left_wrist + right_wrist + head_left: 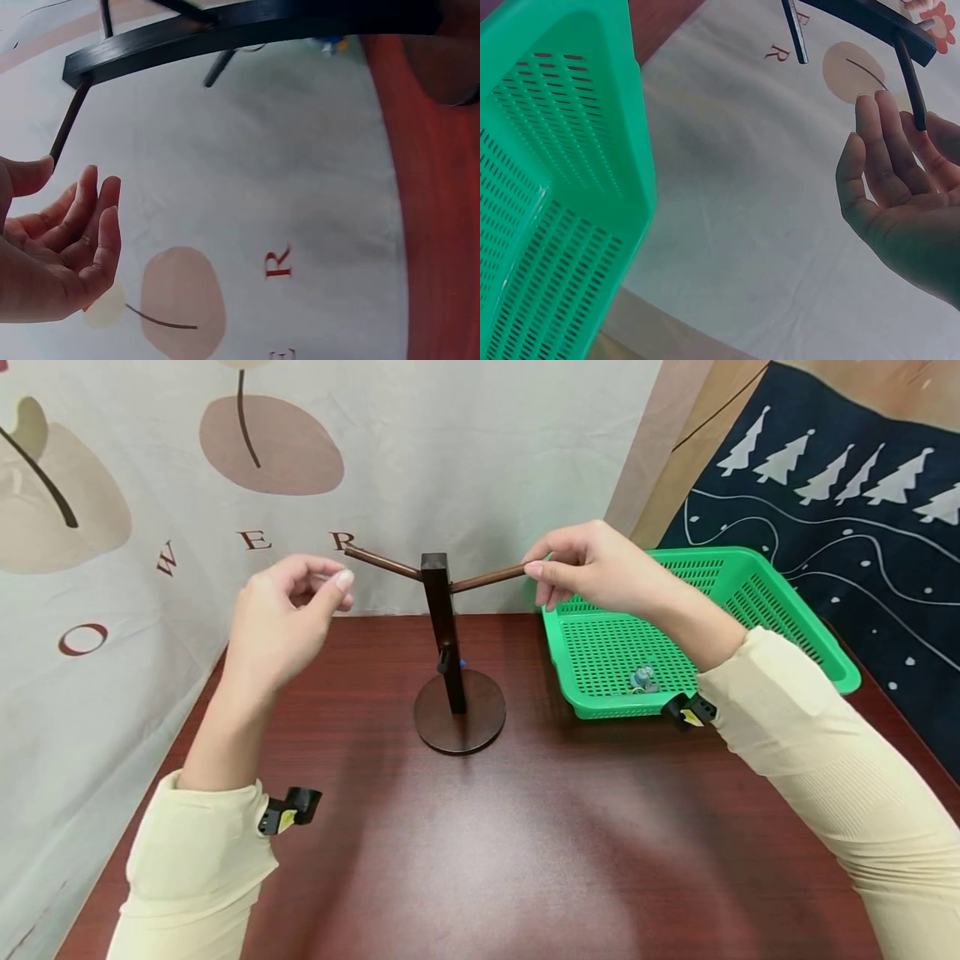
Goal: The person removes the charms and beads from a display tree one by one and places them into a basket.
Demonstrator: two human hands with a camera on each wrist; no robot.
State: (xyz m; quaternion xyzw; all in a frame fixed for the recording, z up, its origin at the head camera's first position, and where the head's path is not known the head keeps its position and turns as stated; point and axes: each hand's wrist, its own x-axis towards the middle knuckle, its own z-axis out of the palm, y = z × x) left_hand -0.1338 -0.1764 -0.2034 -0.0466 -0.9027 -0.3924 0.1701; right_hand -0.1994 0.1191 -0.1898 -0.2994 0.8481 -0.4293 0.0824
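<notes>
A dark wooden display stand (455, 681) rises from a round base, with one thin rod slanting up to each side of its post. My right hand (592, 568) pinches the outer end of the right rod (487, 579) between thumb and index finger. My left hand (281, 618) hovers by the tip of the left rod (382, 562), its fingers loosely bent and holding nothing. In the left wrist view the thumb (30, 176) overlaps that rod's tip; whether they touch I cannot tell.
A green plastic basket (561, 668) stands at the right, with small grey-blue trinkets (642, 678) inside. Lower on the post is a short dark peg (444, 658), and a bit of something blue shows behind it. A printed cloth (480, 460) hangs behind the reddish-brown table (360, 860).
</notes>
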